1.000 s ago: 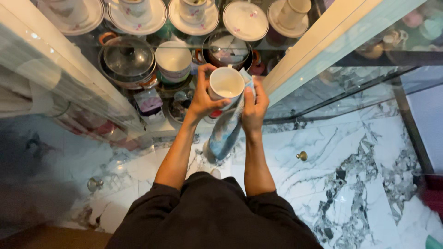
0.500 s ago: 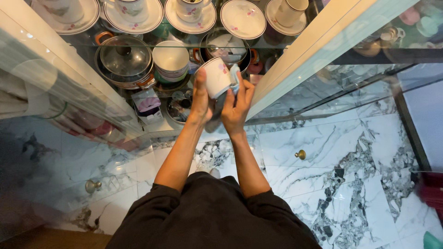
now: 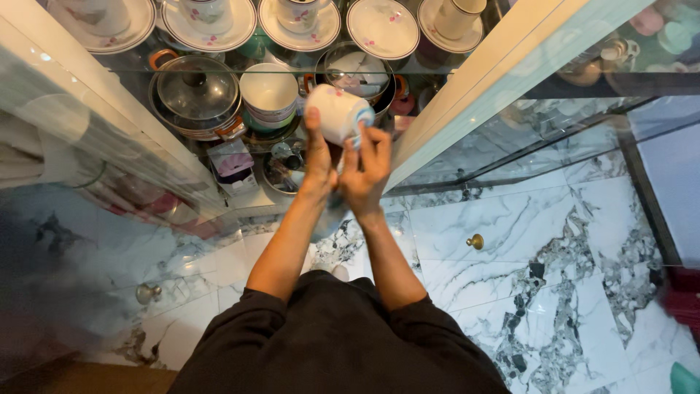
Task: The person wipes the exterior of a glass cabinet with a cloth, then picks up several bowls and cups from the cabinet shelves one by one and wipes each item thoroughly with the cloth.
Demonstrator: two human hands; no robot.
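My left hand [image 3: 319, 160] grips a white teacup [image 3: 335, 113] with small pink flowers, tipped over so its side and base face me. Pressed against the cup's lower right, my right hand [image 3: 364, 171] holds a blue-grey cloth [image 3: 363, 125]; more of that cloth hangs below the hands [image 3: 327, 215]. Both hands are raised in front of an open glass cabinet.
The top glass shelf [image 3: 219, 71] carries matching saucers and cups [image 3: 384, 26]. Below it sit a lidded pot [image 3: 195, 95], a white bowl [image 3: 270, 93] and a second pot [image 3: 355, 73]. A cream cabinet frame [image 3: 467, 80] runs diagonally at right. Marble floor [image 3: 539, 255] with a brass stopper [image 3: 475, 241] lies beneath.
The cup has been turned from mouth-up to tipped over and lifted closer to the shelves. My right hand with the cloth has moved from the cup's right side to under its base.
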